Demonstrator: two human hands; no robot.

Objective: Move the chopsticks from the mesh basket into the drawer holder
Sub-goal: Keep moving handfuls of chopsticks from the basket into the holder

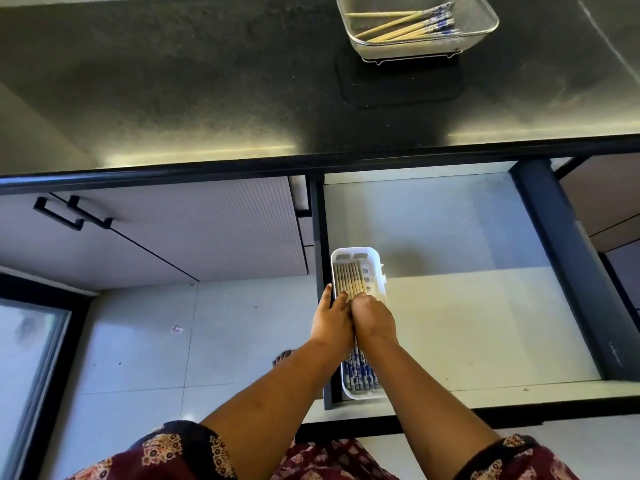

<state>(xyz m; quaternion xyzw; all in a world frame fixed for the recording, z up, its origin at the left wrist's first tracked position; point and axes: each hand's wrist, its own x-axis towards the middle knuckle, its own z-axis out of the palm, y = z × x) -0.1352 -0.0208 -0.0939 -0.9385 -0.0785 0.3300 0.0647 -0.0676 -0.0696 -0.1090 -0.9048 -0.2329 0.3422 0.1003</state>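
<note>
A white plastic holder [375, 271] lies along the left side of the open drawer [467, 306]. Several bamboo chopsticks [348, 280] with blue-patterned tops lie side by side in it. My left hand [330, 323] and my right hand [374, 320] rest together on the middle of that bundle, fingers pressed down on the sticks. On the dark countertop at the far right stands the metal mesh basket [481, 15], and several more chopsticks [405, 27] lie loose inside it.
The black countertop [207, 81] runs across the top, with a dark mat [398, 88] under the basket. Closed cabinet doors with black handles [74, 214] are at the left. The drawer's dark right rail [561, 265] bounds it. The tiled floor and my foot show below.
</note>
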